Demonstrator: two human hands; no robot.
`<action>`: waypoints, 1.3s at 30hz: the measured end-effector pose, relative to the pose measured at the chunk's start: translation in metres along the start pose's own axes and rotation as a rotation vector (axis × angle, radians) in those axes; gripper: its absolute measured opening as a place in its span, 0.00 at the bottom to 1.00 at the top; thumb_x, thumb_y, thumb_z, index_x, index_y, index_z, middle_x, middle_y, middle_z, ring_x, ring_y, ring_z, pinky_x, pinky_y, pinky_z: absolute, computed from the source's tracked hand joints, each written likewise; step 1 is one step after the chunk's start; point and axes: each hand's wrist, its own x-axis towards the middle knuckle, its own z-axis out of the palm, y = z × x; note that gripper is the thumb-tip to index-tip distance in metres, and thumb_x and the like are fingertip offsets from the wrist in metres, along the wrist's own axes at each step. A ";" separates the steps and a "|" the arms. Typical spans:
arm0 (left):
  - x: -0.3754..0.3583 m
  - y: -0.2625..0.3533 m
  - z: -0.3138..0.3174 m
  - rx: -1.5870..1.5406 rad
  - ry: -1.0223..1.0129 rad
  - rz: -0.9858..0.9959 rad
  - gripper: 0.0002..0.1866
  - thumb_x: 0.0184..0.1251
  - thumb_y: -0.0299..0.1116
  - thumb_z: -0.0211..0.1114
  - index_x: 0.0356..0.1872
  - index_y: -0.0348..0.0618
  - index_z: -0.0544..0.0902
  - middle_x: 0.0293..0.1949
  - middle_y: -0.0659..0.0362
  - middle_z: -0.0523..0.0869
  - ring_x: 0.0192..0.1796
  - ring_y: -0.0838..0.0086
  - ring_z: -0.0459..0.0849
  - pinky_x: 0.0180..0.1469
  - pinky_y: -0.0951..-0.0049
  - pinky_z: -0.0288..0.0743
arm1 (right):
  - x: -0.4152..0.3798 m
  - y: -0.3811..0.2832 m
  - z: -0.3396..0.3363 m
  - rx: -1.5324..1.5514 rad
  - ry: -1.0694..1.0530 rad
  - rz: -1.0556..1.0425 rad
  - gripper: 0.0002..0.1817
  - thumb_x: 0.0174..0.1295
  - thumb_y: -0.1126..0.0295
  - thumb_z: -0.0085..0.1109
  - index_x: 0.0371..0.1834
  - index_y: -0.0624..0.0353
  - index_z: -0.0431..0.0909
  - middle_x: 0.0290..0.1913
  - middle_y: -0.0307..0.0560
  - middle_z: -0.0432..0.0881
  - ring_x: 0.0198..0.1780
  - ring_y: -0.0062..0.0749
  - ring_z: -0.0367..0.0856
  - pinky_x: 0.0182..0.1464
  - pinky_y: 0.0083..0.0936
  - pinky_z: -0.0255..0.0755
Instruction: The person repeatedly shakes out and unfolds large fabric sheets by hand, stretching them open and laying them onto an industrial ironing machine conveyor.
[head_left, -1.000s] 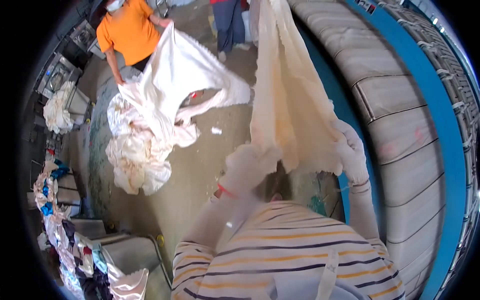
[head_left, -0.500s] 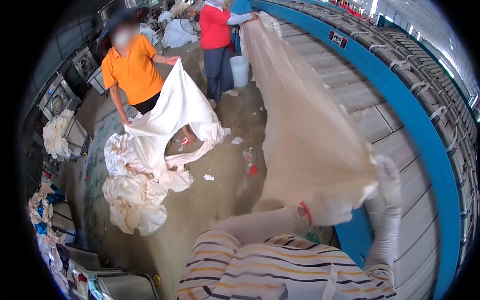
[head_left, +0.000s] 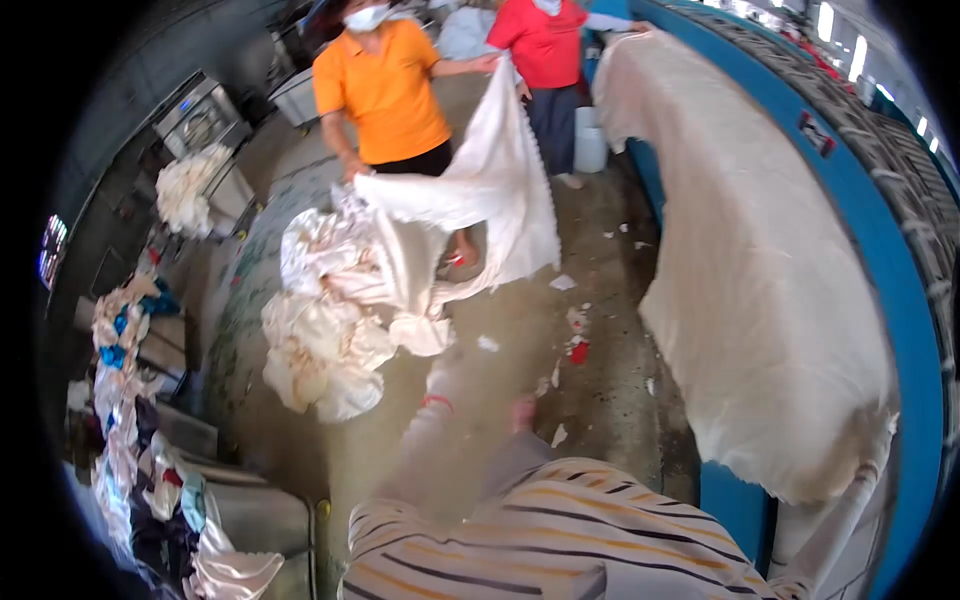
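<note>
The long pale cloth (head_left: 760,270) lay spread along the blue-edged machine (head_left: 915,400), reaching from the far end down to the person's right side. Its inner edge drooped in a curve over the machine's near side, and shading near the lower corner suggested slack there.

The right hand (head_left: 882,452) was at that near corner, sleeve stretched out low across the machine. Whether its fingers pinched the hem or pressed on it could not be told. At the far end, the hand (head_left: 638,27) of a co-worker in red (head_left: 545,45) was at the upper edge. With 2 people at 2 ends, handling such limp fabric well seemed to call for an even, gentle pull, with the corner kept low and drawn outward rather than tugged sharply. A flat-fingered stroke along the hem would have suited the droop better than a lift, which could have raised folds.

The left hand (head_left: 444,374) was blurred over the floor, well apart from the long cloth and nearest to a crumpled pile (head_left: 325,345); how its fingers stood could not be told. Brought beside the right, it could have steadied the sagging edge. Just beyond, a person in orange (head_left: 385,85) held up another white cloth (head_left: 520,200).
</note>
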 end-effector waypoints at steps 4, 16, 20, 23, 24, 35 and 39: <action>0.098 0.000 -0.057 -0.115 0.349 0.002 0.31 0.58 0.53 0.67 0.54 0.37 0.77 0.49 0.46 0.84 0.52 0.59 0.83 0.57 0.64 0.73 | -0.041 -0.155 -0.030 -0.226 -0.208 -0.002 0.40 0.64 0.53 0.56 0.76 0.52 0.50 0.75 0.56 0.56 0.76 0.49 0.50 0.74 0.41 0.50; 0.237 0.184 -0.120 -0.519 0.168 0.205 0.31 0.63 0.47 0.67 0.60 0.36 0.70 0.54 0.48 0.76 0.55 0.62 0.76 0.54 0.61 0.73 | -0.007 -0.285 0.054 0.360 -0.229 -0.310 0.27 0.66 0.64 0.54 0.68 0.60 0.65 0.64 0.54 0.72 0.67 0.40 0.68 0.68 0.31 0.62; 0.328 0.197 -0.084 -1.012 -0.141 -0.066 0.12 0.68 0.36 0.60 0.47 0.43 0.76 0.39 0.52 0.79 0.44 0.50 0.80 0.50 0.46 0.77 | -0.156 -0.449 0.107 0.553 -1.062 -0.750 0.24 0.68 0.60 0.51 0.62 0.62 0.72 0.61 0.53 0.76 0.63 0.40 0.73 0.65 0.29 0.65; 0.316 0.220 -0.072 -0.825 -0.325 0.064 0.05 0.68 0.33 0.58 0.35 0.44 0.77 0.30 0.60 0.80 0.28 0.72 0.78 0.31 0.70 0.74 | -0.216 -0.480 0.145 0.765 -1.444 -0.674 0.22 0.71 0.59 0.44 0.60 0.60 0.72 0.60 0.51 0.76 0.62 0.44 0.74 0.64 0.29 0.65; 0.289 0.231 -0.067 -0.772 -0.404 0.118 0.04 0.67 0.32 0.58 0.34 0.44 0.78 0.28 0.62 0.80 0.24 0.76 0.77 0.25 0.75 0.71 | -0.223 -0.482 0.148 0.833 -1.454 -0.595 0.21 0.71 0.59 0.44 0.59 0.60 0.73 0.59 0.51 0.76 0.61 0.44 0.74 0.64 0.29 0.65; 0.109 0.179 -0.092 -0.221 -0.319 0.564 0.05 0.68 0.28 0.57 0.41 0.39 0.75 0.33 0.61 0.79 0.30 0.76 0.77 0.33 0.79 0.73 | -0.161 -0.542 0.162 1.615 -1.478 0.256 0.25 0.69 0.52 0.53 0.62 0.55 0.72 0.55 0.43 0.79 0.55 0.30 0.77 0.57 0.32 0.72; 0.063 0.163 -0.098 -0.346 -0.339 0.428 0.08 0.66 0.28 0.58 0.44 0.37 0.75 0.36 0.59 0.81 0.34 0.74 0.80 0.37 0.77 0.75 | -0.129 -0.620 0.165 1.157 -0.916 -0.537 0.20 0.66 0.56 0.54 0.58 0.49 0.74 0.54 0.40 0.78 0.58 0.32 0.73 0.59 0.33 0.69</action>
